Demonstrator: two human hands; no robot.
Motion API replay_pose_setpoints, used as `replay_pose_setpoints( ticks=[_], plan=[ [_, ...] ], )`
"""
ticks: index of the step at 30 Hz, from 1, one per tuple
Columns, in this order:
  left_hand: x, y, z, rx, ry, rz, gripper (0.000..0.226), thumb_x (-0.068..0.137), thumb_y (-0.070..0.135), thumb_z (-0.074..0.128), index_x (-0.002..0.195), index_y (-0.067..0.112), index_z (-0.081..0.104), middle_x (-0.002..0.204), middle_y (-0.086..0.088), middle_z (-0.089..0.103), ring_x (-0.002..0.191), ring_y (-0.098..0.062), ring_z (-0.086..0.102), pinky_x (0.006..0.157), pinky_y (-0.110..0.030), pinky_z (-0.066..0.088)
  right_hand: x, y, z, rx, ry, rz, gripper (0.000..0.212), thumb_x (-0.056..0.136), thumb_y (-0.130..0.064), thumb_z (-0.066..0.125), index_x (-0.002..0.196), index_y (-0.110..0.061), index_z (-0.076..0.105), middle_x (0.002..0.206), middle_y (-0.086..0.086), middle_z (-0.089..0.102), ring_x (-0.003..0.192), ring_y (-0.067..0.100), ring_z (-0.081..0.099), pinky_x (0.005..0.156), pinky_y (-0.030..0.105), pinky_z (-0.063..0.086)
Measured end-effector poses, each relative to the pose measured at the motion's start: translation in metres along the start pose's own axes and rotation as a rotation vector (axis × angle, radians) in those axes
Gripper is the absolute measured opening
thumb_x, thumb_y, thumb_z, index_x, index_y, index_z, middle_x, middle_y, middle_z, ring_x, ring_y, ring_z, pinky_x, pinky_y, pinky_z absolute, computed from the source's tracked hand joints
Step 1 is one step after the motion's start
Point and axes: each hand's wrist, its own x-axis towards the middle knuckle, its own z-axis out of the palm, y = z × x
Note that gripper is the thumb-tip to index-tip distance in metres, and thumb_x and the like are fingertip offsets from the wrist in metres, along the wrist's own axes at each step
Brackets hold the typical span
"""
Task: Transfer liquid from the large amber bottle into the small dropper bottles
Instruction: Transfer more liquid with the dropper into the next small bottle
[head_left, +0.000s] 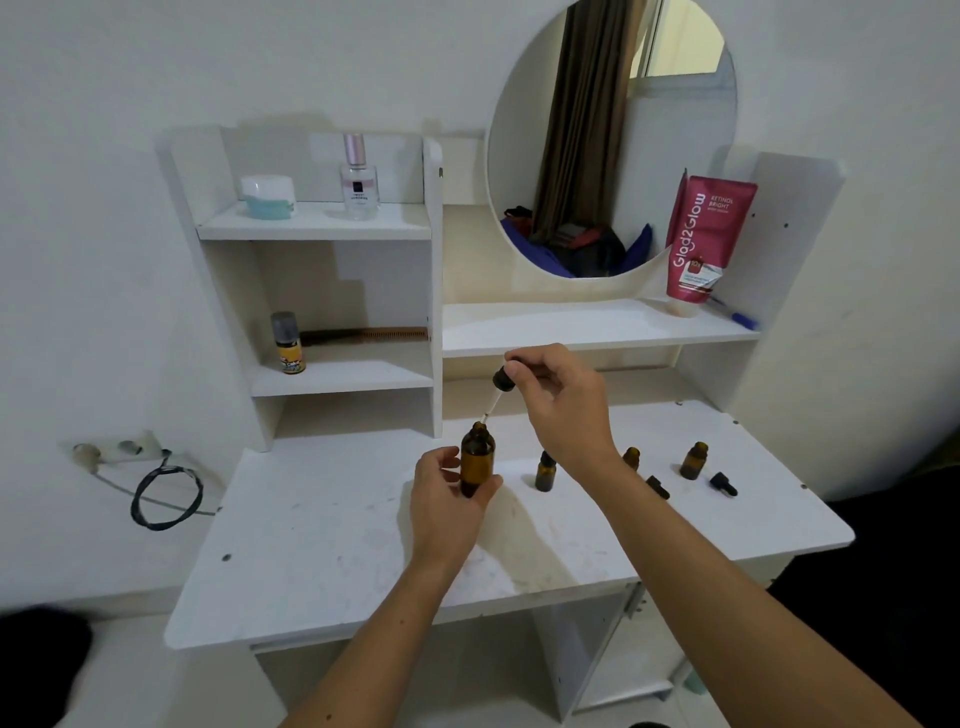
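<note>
Far left, a black cable coil (166, 498) lies by a wall socket (111, 448), its lower edge blurred; on the white shelf unit (317, 228) stand a pale jar (269, 196), a clear glass perfume bottle (359, 179) with pink cap, and lower down a small spray can (288, 343) beside a brown comb (363, 335), its label too small to read. On the matte white worktop (311, 545), scuffed and stained, the left hand (447, 501) grasps the large amber bottle (477, 460) around its lower body, upright, neck open; the base is hidden by the fingers. Above it the right hand (558, 400) pinches the black rubber bulb of a dropper (497, 392), its thin glass tube slanting down with the tip just over the bottle mouth; whether the tube holds liquid cannot be made out. Right of the large bottle, a small amber dropper bottle (545, 472) stands capped, touching the right wrist in view; a second small bottle (631, 458) is partly hidden behind the forearm; a third small bottle (694, 460) stands open, well apart. Two loose black dropper caps (657, 487) (723, 483) lie on their sides near them. Behind, a round mirror (613, 140) reflects a curtain and dark bundles; a pink tube (704, 239) stands inverted on the upper shelf, with a blue pen (735, 317) partly hidden behind it.
</note>
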Motion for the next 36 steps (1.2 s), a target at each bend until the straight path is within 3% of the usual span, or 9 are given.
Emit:
replay_pose_setpoints(
  ticks=[3, 8, 13, 20, 26, 30, 34, 36],
  plan=[
    [0.003, -0.003, 0.002, 0.006, 0.008, 0.006, 0.057, 0.08, 0.043, 0.086, 0.125, 0.029, 0.054, 0.118, 0.012, 0.063, 0.099, -0.012, 0.064, 0.082, -0.015, 0.047, 0.0, 0.006, 0.005, -0.023, -0.016, -0.01, 0.013, 0.099, -0.012, 0.071, 0.111, -0.012, 0.076, 0.103, 0.001, 0.076, 0.095, 0.009, 0.073, 0.09, 0.021, 0.059],
    [0.006, -0.01, 0.003, 0.03, 0.02, 0.035, 0.054, 0.08, 0.045, 0.085, 0.122, 0.03, 0.054, 0.121, 0.009, 0.065, 0.105, -0.015, 0.065, 0.096, -0.027, 0.055, -0.004, 0.015, 0.019, -0.076, -0.16, 0.018, 0.012, 0.098, -0.017, 0.073, 0.109, -0.014, 0.077, 0.099, -0.006, 0.074, 0.092, 0.001, 0.07, 0.086, 0.012, 0.055],
    [0.005, -0.01, 0.003, 0.011, 0.006, 0.052, 0.054, 0.081, 0.043, 0.085, 0.124, 0.028, 0.056, 0.121, 0.011, 0.065, 0.103, -0.011, 0.064, 0.082, -0.009, 0.046, -0.016, 0.025, 0.033, -0.099, -0.239, 0.099, 0.012, 0.098, -0.017, 0.072, 0.108, -0.013, 0.078, 0.096, -0.011, 0.072, 0.088, -0.015, 0.065, 0.08, 0.002, 0.049],
    [0.004, -0.012, 0.003, -0.002, -0.001, 0.06, 0.053, 0.082, 0.042, 0.085, 0.124, 0.03, 0.055, 0.122, 0.012, 0.063, 0.103, -0.009, 0.064, 0.079, -0.006, 0.043, -0.018, 0.032, 0.04, -0.115, -0.175, 0.178, 0.006, 0.096, -0.011, 0.074, 0.095, -0.013, 0.08, 0.09, -0.007, 0.075, 0.08, -0.004, 0.067, 0.075, 0.004, 0.049],
    [0.005, -0.015, 0.004, 0.011, -0.001, 0.057, 0.053, 0.082, 0.044, 0.084, 0.124, 0.031, 0.055, 0.123, 0.013, 0.064, 0.106, -0.01, 0.065, 0.085, -0.013, 0.046, -0.021, 0.032, 0.045, -0.123, -0.127, 0.151, 0.009, 0.093, -0.007, 0.075, 0.088, -0.013, 0.079, 0.085, -0.005, 0.076, 0.08, 0.002, 0.069, 0.075, 0.006, 0.051],
    [0.004, -0.013, 0.003, 0.027, 0.003, 0.052, 0.052, 0.083, 0.045, 0.083, 0.125, 0.031, 0.055, 0.122, 0.014, 0.063, 0.103, -0.009, 0.064, 0.08, -0.006, 0.042, -0.022, 0.031, 0.044, -0.102, -0.126, 0.176, 0.008, 0.094, -0.008, 0.075, 0.09, -0.013, 0.079, 0.087, -0.004, 0.077, 0.083, 0.005, 0.07, 0.076, 0.007, 0.051],
    [0.004, -0.011, 0.003, 0.04, 0.009, 0.05, 0.053, 0.083, 0.045, 0.082, 0.126, 0.03, 0.056, 0.123, 0.012, 0.064, 0.104, -0.01, 0.064, 0.087, -0.013, 0.046, -0.021, 0.029, 0.041, -0.109, -0.178, 0.157, 0.007, 0.096, -0.012, 0.074, 0.097, -0.013, 0.081, 0.092, -0.004, 0.078, 0.084, 0.005, 0.07, 0.078, 0.006, 0.052],
    [0.003, -0.01, 0.003, 0.038, 0.005, 0.047, 0.053, 0.083, 0.044, 0.082, 0.126, 0.029, 0.055, 0.123, 0.012, 0.064, 0.103, -0.01, 0.063, 0.084, -0.01, 0.043, -0.019, 0.025, 0.037, -0.106, -0.191, 0.145, 0.012, 0.098, -0.015, 0.072, 0.105, -0.014, 0.081, 0.099, -0.005, 0.079, 0.086, 0.001, 0.07, 0.081, 0.005, 0.051]
  ],
)
